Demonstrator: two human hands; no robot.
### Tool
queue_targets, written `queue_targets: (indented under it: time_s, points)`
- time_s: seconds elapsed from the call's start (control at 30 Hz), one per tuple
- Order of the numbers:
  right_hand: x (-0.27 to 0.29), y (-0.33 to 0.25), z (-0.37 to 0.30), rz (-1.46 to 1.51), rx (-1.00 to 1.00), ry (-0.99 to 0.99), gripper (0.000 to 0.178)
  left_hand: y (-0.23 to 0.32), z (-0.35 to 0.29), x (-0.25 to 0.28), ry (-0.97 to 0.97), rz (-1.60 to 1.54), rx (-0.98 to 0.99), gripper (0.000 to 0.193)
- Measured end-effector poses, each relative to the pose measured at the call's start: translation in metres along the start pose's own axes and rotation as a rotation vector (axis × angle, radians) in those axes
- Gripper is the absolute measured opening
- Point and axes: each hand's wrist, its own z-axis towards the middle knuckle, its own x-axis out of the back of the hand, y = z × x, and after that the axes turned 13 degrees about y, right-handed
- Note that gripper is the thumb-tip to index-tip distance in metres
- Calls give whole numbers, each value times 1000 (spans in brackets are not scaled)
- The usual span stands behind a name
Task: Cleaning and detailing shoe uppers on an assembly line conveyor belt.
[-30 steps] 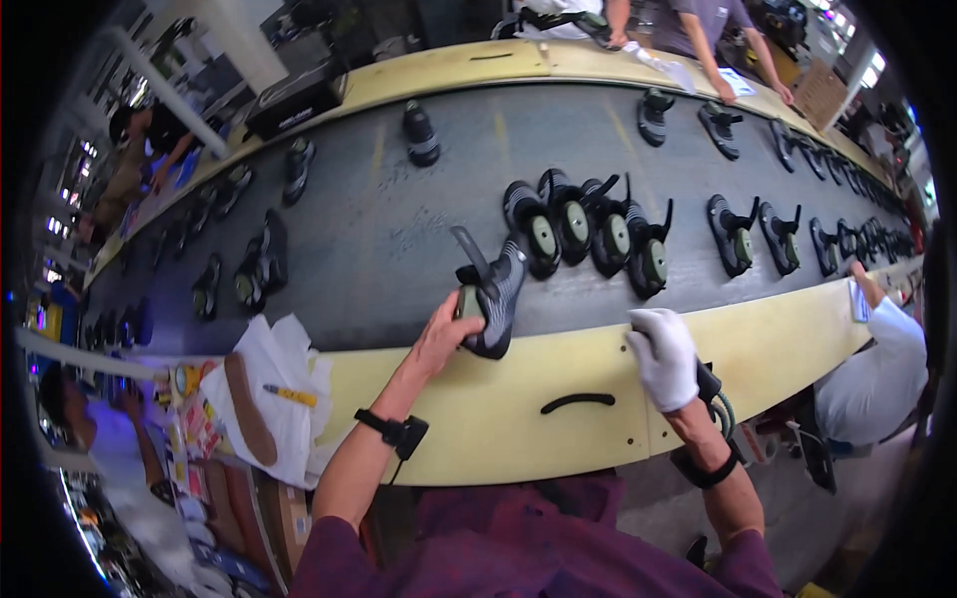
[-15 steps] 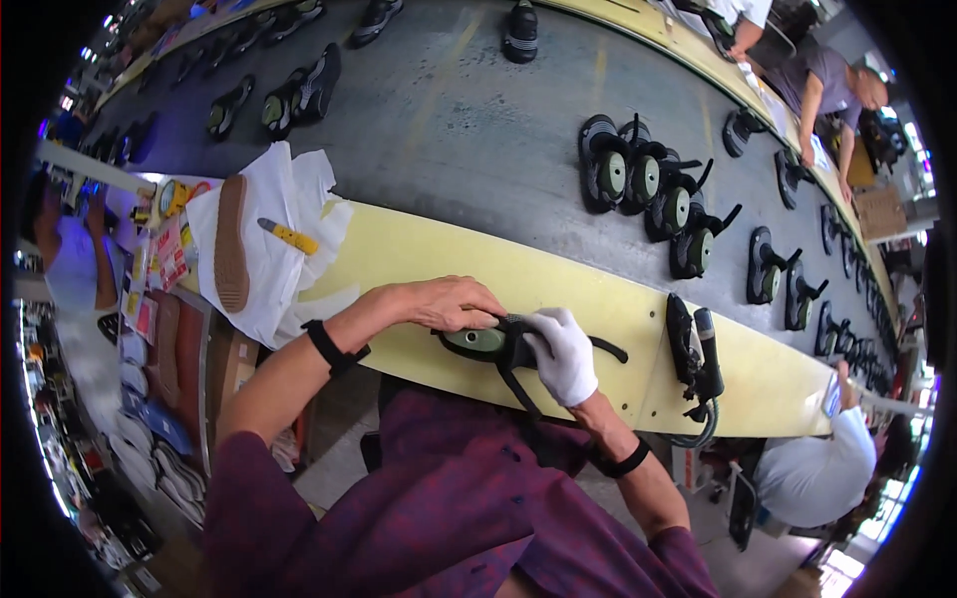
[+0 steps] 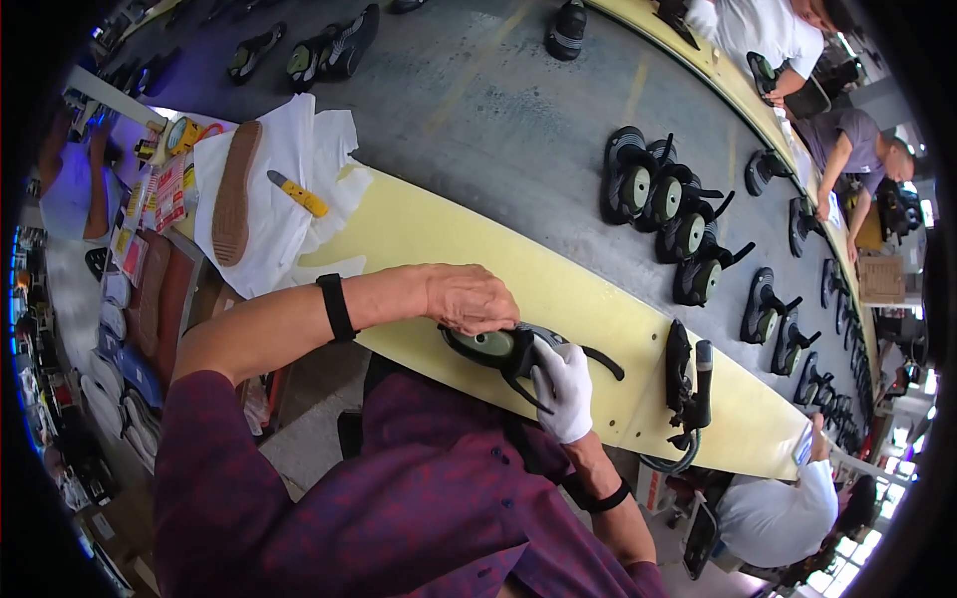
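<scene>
A black shoe (image 3: 492, 347) with a green insert and a small round hole in it lies on the yellow worktop before me. Its loose black straps stick out to the right and toward me. Over its far edge bends my bare left hand (image 3: 473, 299), fingers curled down and closed on the rim. My right hand (image 3: 565, 391), in a white glove, grips the shoe's right part beside the straps. The fingertips of both hands are partly hidden.
A brown sole (image 3: 235, 194) and a yellow utility knife (image 3: 299, 193) lie on white paper at left. Black hand tools (image 3: 690, 387) lie at right. Several similar shoes (image 3: 666, 204) stand on the grey conveyor (image 3: 478, 110). Other people work across it and at right.
The view has turned a little. My left hand has slid right along the shoe's far edge, and my gloved right hand has shifted nearer to me on the shoe.
</scene>
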Motion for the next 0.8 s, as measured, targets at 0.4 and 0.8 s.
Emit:
queue_targets:
  time_s: [0.4,0.8]
  points:
    - [12,1,39,-154,96,-345,49,22,-7,-21,382,253,116,14]
    - [21,6,51,-43,19,-414,45,145,-64,-101,762,244,507,48]
